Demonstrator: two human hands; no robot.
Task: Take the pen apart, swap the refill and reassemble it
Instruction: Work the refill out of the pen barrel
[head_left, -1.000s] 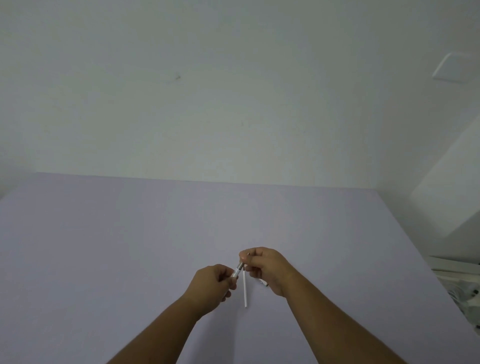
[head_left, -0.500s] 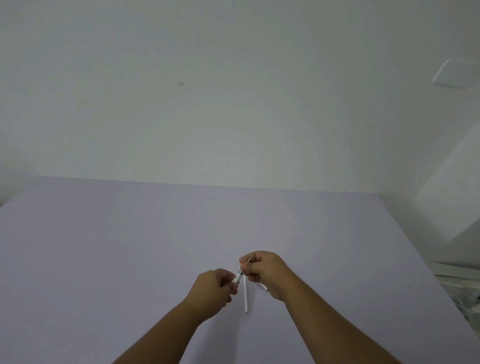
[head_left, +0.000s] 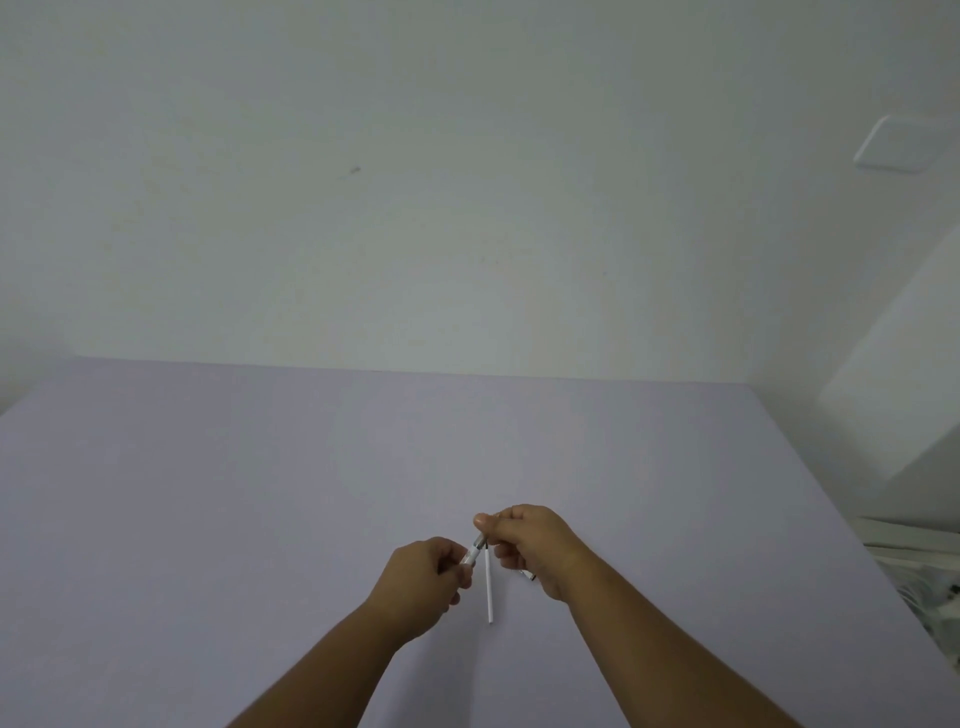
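My left hand (head_left: 423, 584) is closed around the lower part of a white pen barrel (head_left: 474, 555), which points up and to the right. My right hand (head_left: 530, 545) pinches the pen's upper end between thumb and fingers, just above the left hand. A thin white refill (head_left: 489, 592) lies on the lilac table (head_left: 208, 519) between the two hands, running towards me. A small dark-tipped pen part (head_left: 528, 575) peeks out from under my right hand; most of it is hidden.
A white wall rises behind the table's far edge. White furniture (head_left: 893, 405) stands at the right, and pale clutter (head_left: 924, 571) lies beside the table's right edge. The table's right edge runs diagonally towards me.
Both hands stay together on the pen with only slight finger shifts. The view has tilted a little, so the hands sit marginally lower in frame. The refill on the table has not moved.
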